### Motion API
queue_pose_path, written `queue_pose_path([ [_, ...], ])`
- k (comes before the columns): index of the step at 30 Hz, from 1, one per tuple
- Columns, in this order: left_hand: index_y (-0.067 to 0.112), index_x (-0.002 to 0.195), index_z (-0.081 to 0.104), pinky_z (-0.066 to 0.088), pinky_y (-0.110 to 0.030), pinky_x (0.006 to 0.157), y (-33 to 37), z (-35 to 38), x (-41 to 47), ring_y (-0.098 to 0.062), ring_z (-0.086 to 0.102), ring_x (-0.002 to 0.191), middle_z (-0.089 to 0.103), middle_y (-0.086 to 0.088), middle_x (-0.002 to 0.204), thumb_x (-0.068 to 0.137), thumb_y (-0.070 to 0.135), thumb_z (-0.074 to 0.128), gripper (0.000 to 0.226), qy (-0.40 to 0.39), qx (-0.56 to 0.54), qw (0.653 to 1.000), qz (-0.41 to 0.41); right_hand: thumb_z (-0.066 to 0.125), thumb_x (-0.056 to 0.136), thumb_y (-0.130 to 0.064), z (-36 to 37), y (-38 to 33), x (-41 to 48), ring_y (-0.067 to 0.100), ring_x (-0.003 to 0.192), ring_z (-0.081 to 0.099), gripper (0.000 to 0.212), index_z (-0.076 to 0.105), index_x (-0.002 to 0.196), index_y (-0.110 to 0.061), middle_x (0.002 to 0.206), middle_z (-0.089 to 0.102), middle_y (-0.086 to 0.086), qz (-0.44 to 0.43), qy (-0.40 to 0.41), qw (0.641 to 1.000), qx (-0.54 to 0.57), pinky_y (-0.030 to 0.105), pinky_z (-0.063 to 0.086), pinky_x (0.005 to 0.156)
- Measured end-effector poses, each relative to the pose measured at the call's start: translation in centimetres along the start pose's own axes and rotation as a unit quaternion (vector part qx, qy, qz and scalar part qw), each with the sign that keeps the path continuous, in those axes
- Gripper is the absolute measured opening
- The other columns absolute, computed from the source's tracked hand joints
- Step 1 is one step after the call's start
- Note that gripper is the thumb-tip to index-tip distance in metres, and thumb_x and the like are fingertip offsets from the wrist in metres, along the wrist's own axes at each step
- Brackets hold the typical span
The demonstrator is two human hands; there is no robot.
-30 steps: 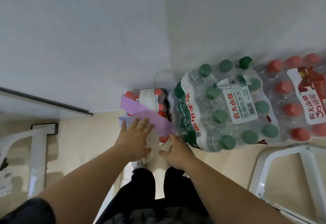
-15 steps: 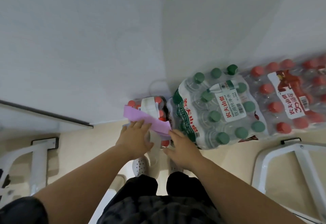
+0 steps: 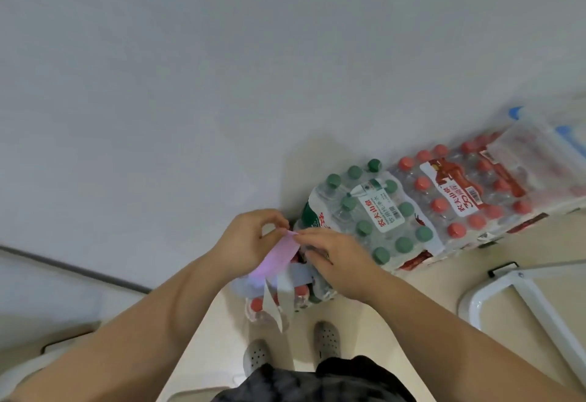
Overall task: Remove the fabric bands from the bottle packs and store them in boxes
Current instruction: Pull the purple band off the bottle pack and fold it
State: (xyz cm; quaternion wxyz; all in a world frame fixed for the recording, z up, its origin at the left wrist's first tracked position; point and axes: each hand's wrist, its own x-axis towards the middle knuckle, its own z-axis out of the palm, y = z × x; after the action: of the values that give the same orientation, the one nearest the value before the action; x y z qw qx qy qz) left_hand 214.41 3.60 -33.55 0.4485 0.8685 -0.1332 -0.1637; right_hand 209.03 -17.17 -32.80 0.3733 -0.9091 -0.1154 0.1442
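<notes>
So the pink-purple fabric band is up in my hands right now, clear of the pack as far as I can see. Its top end sits right where my fingertips meet, and the rest droops down and to the left, across the front of my left hand, towards my wrist. My left hand has its fingers curled in, with thumb and forefinger pinching that top end from the left. My right hand comes in from the other side, forefinger and thumb stretched out narrow and nipping the same end, with the other fingers loosely bent underneath. The two sets of fingertips are basically touching, with the band between them. Directly under my hands is the small pack of red-capped bottles, partly hidden by my right palm. It has a pale blue band wrapped around it, just below the hanging end of the pink one. A thin white strip dangles off the near side of that pack; I can't tell what it's attached to. Just past my right fingertips is the green-capped pack, up against the small pack, and beyond that, further right, the bigger red-capped pack sits beside it. All three packs are on the pale floor along the white wall. My grey shoes are right below my hands, and a white metal frame sits well off to the right of my right forearm.
</notes>
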Motion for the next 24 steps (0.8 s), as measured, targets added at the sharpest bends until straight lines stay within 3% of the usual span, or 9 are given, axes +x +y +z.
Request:
queue_pose_path([
  [2,0.029,0.090,0.072,0.046,-0.014,0.073,2.1,-0.6,-0.1,0.003,0.062,0.087,0.071,0.018,0.088,0.095,0.022,0.062,0.013,0.011,-0.010,1.000,0.009,0.056,0.099,-0.006,-1.6,-1.2,-0.6,0.004,0.116,0.058,0.034,0.068,0.130,-0.016,0.132,0.067,-0.005,-0.011,0.044,0.999,-0.003,0.011,0.043,0.101],
  [6,0.031,0.081,0.073,0.048,-0.014,0.068,7.2,-0.4,-0.6,-0.003,0.066,0.077,0.072,0.015,0.079,0.092,0.017,0.067,0.019,0.039,-0.077,0.996,0.020,0.067,0.093,-0.013,-4.7,-2.3,-2.1,0.009,0.094,0.067,0.021,0.077,0.109,-0.023,0.102,0.074,-0.009,-0.013,0.166,0.986,0.023,0.034,0.057,0.085],
  [9,0.026,0.081,0.075,0.052,-0.016,0.068,11.4,0.5,-1.0,-0.005,0.067,0.075,0.074,0.011,0.079,0.090,0.012,0.069,0.018,0.077,-0.126,0.989,0.032,0.070,0.089,-0.006,-7.6,-2.8,-3.7,0.007,0.086,0.068,0.022,0.078,0.097,-0.025,0.091,0.072,-0.014,-0.028,0.228,0.971,0.069,0.028,0.057,0.078],
  [16,0.015,0.083,0.077,0.049,-0.017,0.058,20.5,6.3,0.5,-0.009,0.063,0.063,0.074,-0.008,0.074,0.084,0.002,0.074,0.013,0.086,-0.170,0.980,0.052,0.070,0.088,0.001,-15.0,1.2,-9.2,0.009,0.080,0.068,0.026,0.075,0.087,-0.025,0.084,0.071,-0.014,-0.059,0.271,0.949,0.148,0.015,0.051,0.071],
  [21,0.019,0.081,0.078,0.056,-0.046,0.068,26.4,14.3,2.4,-0.039,0.068,0.076,0.074,-0.009,0.073,0.083,0.000,0.073,0.020,0.092,-0.163,0.981,0.056,0.072,0.088,-0.001,-20.9,7.8,-13.8,0.015,0.076,0.065,0.022,0.071,0.085,-0.023,0.080,0.068,-0.009,-0.057,0.279,0.941,0.182,0.029,0.055,0.068],
  [24,0.017,0.082,0.079,0.056,-0.043,0.065,29.5,18.8,3.9,-0.033,0.069,0.069,0.075,-0.006,0.071,0.083,-0.001,0.073,0.020,0.085,-0.173,0.980,0.057,0.072,0.088,-0.001,-24.1,11.5,-16.3,0.018,0.073,0.065,0.027,0.069,0.085,-0.028,0.079,0.068,-0.004,-0.043,0.280,0.933,0.221,0.034,0.057,0.068],
])
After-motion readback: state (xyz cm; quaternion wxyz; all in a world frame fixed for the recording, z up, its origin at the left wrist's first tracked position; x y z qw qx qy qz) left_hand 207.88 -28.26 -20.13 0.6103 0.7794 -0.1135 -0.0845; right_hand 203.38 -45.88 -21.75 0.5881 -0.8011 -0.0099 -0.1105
